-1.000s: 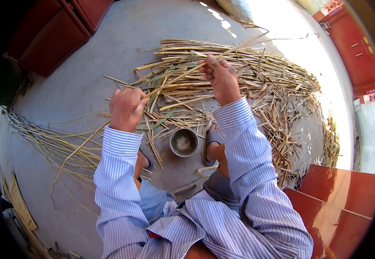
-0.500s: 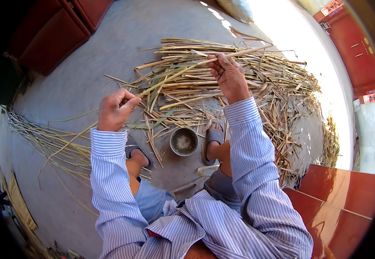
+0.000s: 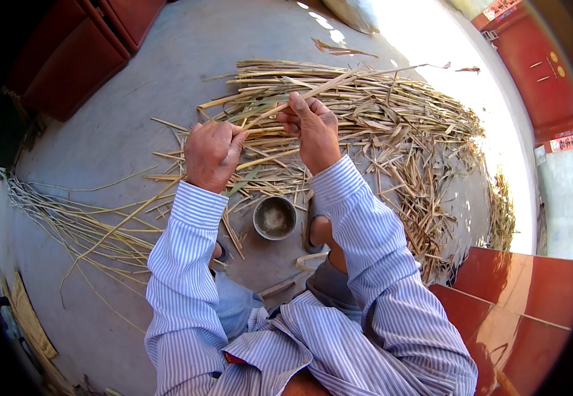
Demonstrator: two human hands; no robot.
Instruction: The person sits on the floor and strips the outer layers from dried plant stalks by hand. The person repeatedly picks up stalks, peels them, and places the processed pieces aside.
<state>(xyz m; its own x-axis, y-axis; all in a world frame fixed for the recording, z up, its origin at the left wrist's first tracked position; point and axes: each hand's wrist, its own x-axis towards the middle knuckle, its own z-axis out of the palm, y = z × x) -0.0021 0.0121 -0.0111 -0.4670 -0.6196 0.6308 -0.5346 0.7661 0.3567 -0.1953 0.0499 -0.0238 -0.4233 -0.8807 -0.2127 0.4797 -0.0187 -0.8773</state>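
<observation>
A long pale dry stalk [image 3: 264, 117] runs slantwise over the straw pile, held between my two hands. My left hand [image 3: 212, 156] pinches it, fingers curled and thumb pressed against them. Farther along, my right hand [image 3: 314, 132] grips the same stalk between thumb and fingers, palm partly turned up. The stalk's far end reaches up and right over a thick heap of dry stalks [image 3: 392, 99]. Below my hands, a round grey bowl [image 3: 256, 227] stands on the floor between my feet, which my sleeves partly cover.
Thin loose stalks [image 3: 95, 221] fan out on the floor at left. Broken straw and husks [image 3: 425, 185] litter the right side. Dark red furniture [image 3: 78, 56] stands at the far left, and a glossy red surface [image 3: 497, 280] lies at the lower right.
My hands have come closer together: the left moved right and up along the stalk, the right moved left and slightly down. Both keep hold of it.
</observation>
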